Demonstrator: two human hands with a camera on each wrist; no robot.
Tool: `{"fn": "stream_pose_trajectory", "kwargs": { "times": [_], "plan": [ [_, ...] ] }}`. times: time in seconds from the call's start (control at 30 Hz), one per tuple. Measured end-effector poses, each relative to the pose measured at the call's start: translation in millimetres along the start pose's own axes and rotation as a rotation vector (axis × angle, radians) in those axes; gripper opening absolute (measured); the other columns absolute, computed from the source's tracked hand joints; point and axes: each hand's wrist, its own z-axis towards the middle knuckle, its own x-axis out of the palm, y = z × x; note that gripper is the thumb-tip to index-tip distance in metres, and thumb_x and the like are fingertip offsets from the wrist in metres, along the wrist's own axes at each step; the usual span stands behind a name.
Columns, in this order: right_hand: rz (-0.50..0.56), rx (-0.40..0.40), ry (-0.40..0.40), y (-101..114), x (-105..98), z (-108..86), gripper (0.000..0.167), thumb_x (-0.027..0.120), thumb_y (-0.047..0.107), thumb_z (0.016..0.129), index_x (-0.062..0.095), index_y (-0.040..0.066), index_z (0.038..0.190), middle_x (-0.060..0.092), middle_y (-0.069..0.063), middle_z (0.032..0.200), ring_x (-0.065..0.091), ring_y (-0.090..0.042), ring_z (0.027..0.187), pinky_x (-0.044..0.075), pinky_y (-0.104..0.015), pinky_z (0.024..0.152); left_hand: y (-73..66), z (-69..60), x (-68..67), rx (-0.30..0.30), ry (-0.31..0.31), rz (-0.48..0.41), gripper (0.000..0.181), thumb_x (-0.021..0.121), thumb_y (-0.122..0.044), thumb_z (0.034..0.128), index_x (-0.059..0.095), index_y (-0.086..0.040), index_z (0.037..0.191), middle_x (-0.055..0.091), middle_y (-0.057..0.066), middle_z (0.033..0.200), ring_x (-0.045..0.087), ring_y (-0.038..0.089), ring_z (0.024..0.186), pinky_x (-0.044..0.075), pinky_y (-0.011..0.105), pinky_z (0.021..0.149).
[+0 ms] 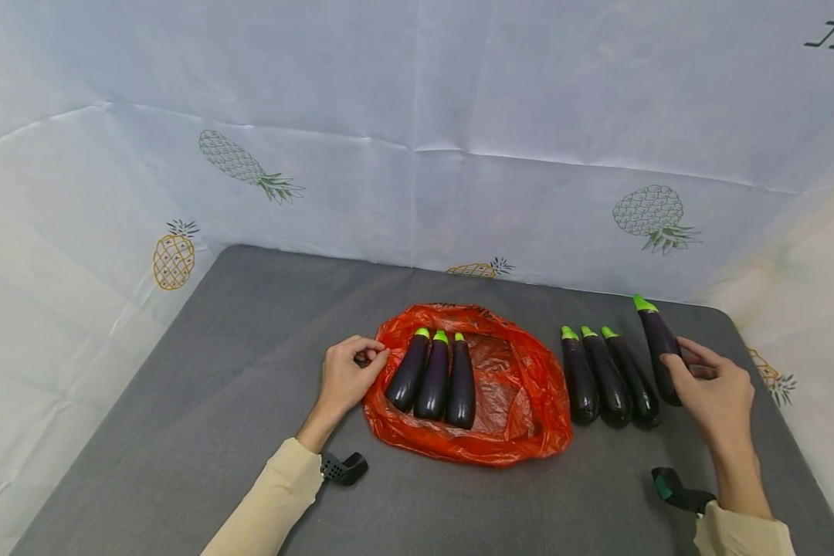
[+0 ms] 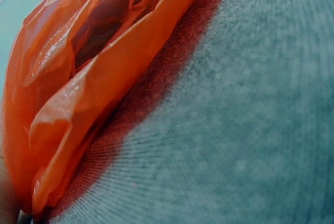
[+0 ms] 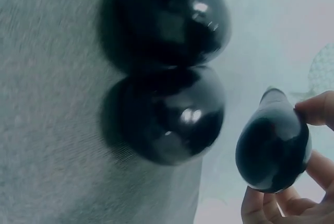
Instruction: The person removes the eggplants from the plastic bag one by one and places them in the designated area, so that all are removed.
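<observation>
My right hand (image 1: 721, 395) grips a dark purple eggplant (image 1: 659, 347) with a bright green stem end. In the right wrist view this eggplant (image 3: 271, 151) sits between thumb and fingers, raised off the table. To its left, three more eggplants (image 1: 613, 386) lie side by side on the table. An open red plastic bag (image 1: 545, 378) lies spread in the middle, with three eggplants (image 1: 434, 382) in its left half, stems pointing away from me. My left hand (image 1: 347, 376) pinches the bag's left rim; the left wrist view shows mostly the bag's folded edge (image 2: 120, 67).
A grey cloth covers the table (image 1: 215, 386). A white curtain (image 1: 361, 69) with pineapple prints hangs behind the table and along its sides. Black wrist mounts (image 1: 345, 469) stick out from both sleeves.
</observation>
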Motion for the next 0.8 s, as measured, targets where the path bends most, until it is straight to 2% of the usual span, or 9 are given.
{"fn": "stream_pose_trajectory", "kwargs": {
  "times": [0.13,0.3,0.37,0.43,0.53,0.6,0.8],
  "plan": [
    [-0.034,-0.042,0.038,-9,0,2.3,0.054,0.061,0.034,0.098,0.056,0.01,0.146,0.061,-0.03,0.134,0.033,0.024,0.072,0.04,-0.014,0.051,0.1,-0.3,0.3,-0.002,0.001,-0.002,0.006,0.081,-0.009,0.0849,0.076,-0.008,0.081,0.064,0.002,0.07,0.057,0.009,0.063,0.05,0.022,0.062],
    [-0.065,-0.056,0.055,-17,2,5.8,0.054,0.061,0.032,0.099,0.055,0.008,0.146,0.059,-0.033,0.136,0.036,0.017,0.081,0.04,-0.015,0.051,0.3,0.0,0.3,-0.007,0.003,-0.007,0.006,0.08,-0.009,0.0852,0.076,-0.008,0.081,0.064,0.003,0.07,0.056,0.008,0.063,0.05,0.022,0.062],
    [-0.083,-0.057,0.064,-19,3,7.2,0.054,0.06,0.031,0.099,0.055,0.006,0.146,0.059,-0.034,0.135,0.049,0.003,0.083,0.04,-0.015,0.051,0.9,0.0,0.4,-0.008,0.003,-0.009,0.006,0.08,-0.009,0.0853,0.076,-0.008,0.081,0.064,0.003,0.07,0.056,0.008,0.063,0.05,0.022,0.062],
    [-0.095,-0.059,0.089,-22,3,8.1,0.054,0.059,0.03,0.1,0.053,0.003,0.146,0.057,-0.035,0.136,0.062,-0.018,0.09,0.039,-0.015,0.052,1.1,-0.1,0.5,-0.008,0.002,-0.011,0.006,0.08,-0.009,0.0851,0.076,-0.008,0.081,0.064,0.003,0.07,0.056,0.009,0.063,0.05,0.022,0.062],
    [-0.104,-0.06,0.133,-25,4,9.7,0.055,0.056,0.03,0.102,0.051,-0.001,0.147,0.055,-0.037,0.137,0.06,-0.048,0.111,0.037,-0.014,0.053,1.3,0.0,0.6,-0.009,0.001,-0.012,0.006,0.08,-0.009,0.0849,0.076,-0.008,0.081,0.064,0.003,0.07,0.056,0.009,0.063,0.05,0.022,0.062],
    [-0.102,-0.05,0.162,-27,4,10.7,0.056,0.054,0.031,0.103,0.049,-0.003,0.147,0.052,-0.038,0.138,0.056,-0.052,0.118,0.036,-0.014,0.054,1.2,0.0,0.7,-0.007,0.0,-0.011,0.006,0.081,-0.009,0.0847,0.076,-0.008,0.081,0.064,0.003,0.07,0.056,0.009,0.063,0.05,0.022,0.062],
    [-0.114,-0.044,0.205,-31,4,11.8,0.057,0.053,0.031,0.103,0.048,-0.006,0.147,0.05,-0.04,0.139,0.054,-0.055,0.121,0.038,-0.017,0.058,1.2,0.7,0.7,-0.004,-0.001,-0.008,0.006,0.081,-0.009,0.0848,0.076,-0.008,0.081,0.064,0.003,0.07,0.056,0.009,0.063,0.05,0.022,0.062]
  ]
}}
